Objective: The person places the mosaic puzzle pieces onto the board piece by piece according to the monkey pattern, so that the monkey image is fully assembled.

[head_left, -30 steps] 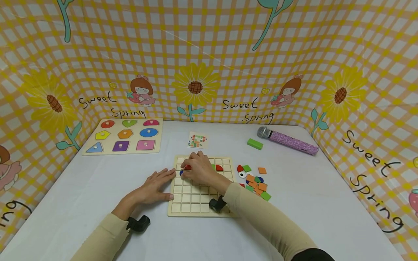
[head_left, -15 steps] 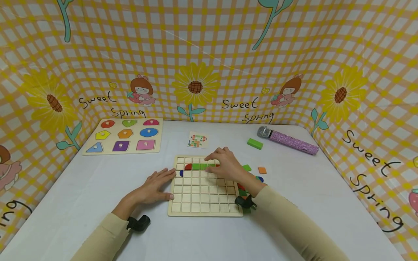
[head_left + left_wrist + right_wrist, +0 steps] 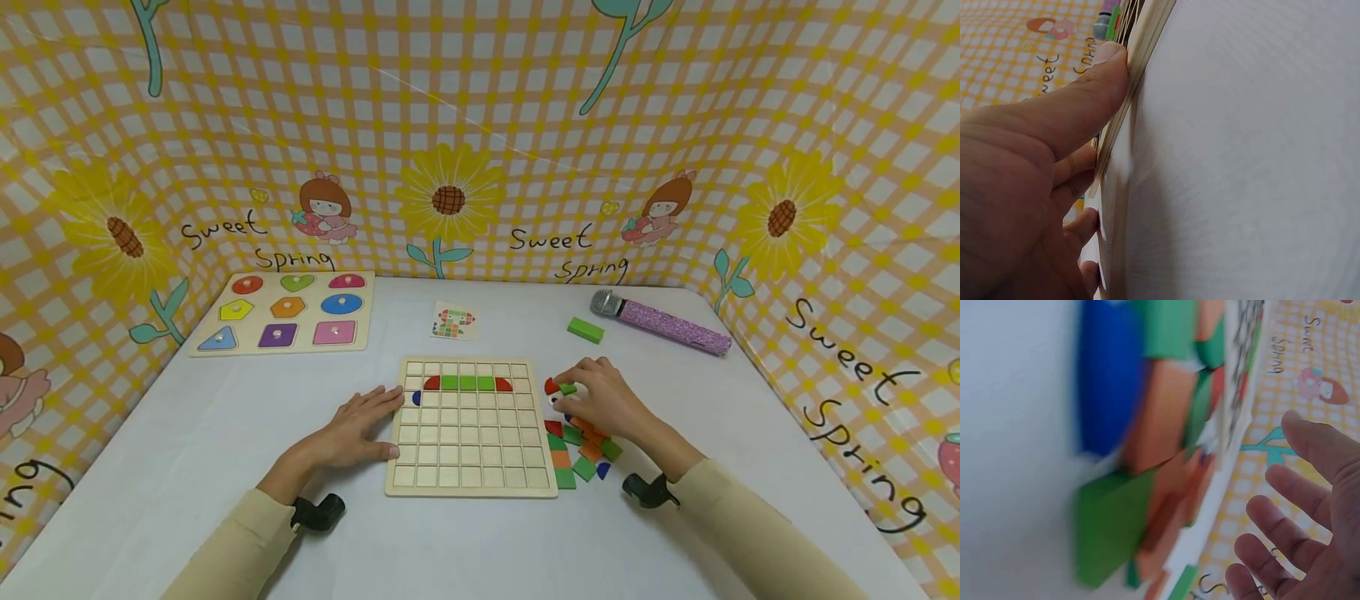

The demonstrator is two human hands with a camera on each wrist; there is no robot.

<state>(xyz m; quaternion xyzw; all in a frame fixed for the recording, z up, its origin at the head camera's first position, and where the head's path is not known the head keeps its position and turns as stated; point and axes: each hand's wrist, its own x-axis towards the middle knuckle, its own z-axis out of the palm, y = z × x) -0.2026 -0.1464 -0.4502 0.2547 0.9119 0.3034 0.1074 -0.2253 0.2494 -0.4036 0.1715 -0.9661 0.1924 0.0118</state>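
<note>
My left hand (image 3: 345, 429) lies at the left edge of a wooden grid board (image 3: 471, 493), fingers stretched out. In the left wrist view its thumb (image 3: 1100, 84) touches the board's side. One board row carries green squares (image 3: 468, 382) between two red quarter-round pieces (image 3: 504, 384); a blue half-round piece (image 3: 417, 398) sits lower left of them. My right hand (image 3: 611, 404) is over the loose pieces right of the board, near a red piece (image 3: 552, 386) and a white eye piece (image 3: 553, 400). In the right wrist view its fingers are spread, with nothing between them.
Loose orange (image 3: 590, 451), green (image 3: 585, 468) and blue (image 3: 603, 472) pieces lie heaped against the board's right side. Behind the board is a pattern card (image 3: 454, 320). A shape puzzle (image 3: 307, 343) stands back left; a green block (image 3: 586, 330) and glittery microphone (image 3: 671, 327) lie back right.
My right hand has moved from the board's upper left, across the green row, to the loose pieces on the right. The row and blue piece are uncovered. My left hand stays put.
</note>
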